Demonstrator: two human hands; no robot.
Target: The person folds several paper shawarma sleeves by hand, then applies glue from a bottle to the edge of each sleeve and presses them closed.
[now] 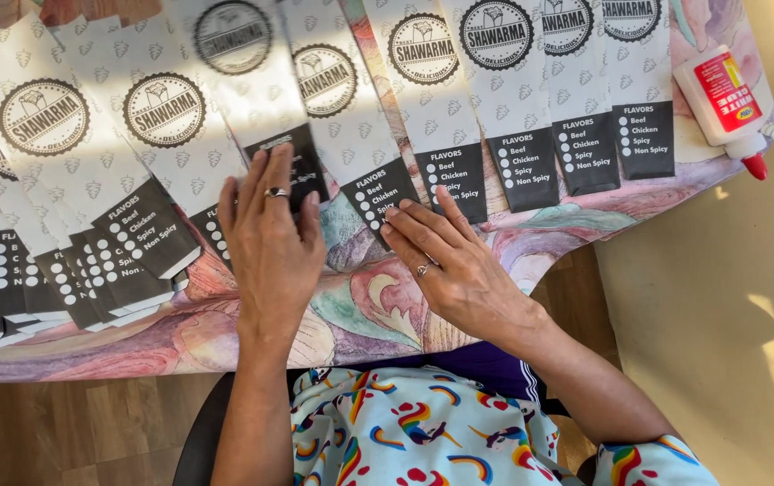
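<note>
Long white paper sleeves with round black emblems and black bottom bands lie fanned in an overlapping row across a table. My left hand (pixel 270 236), a ring on one finger, lies flat with fingers spread on the lower end of one sleeve (pixel 292 153) near the middle. My right hand (pixel 445 261), also ringed, rests flat beside it, its fingertips touching the black band of the neighbouring sleeve (pixel 378 193). Neither hand grips anything.
A colourful painted cloth (pixel 369 306) covers the table. A white glue bottle with a red label and red tip (pixel 724 99) lies at the right edge. More sleeves (pixel 63 261) are stacked at the left. Wooden floor and my patterned clothing show below.
</note>
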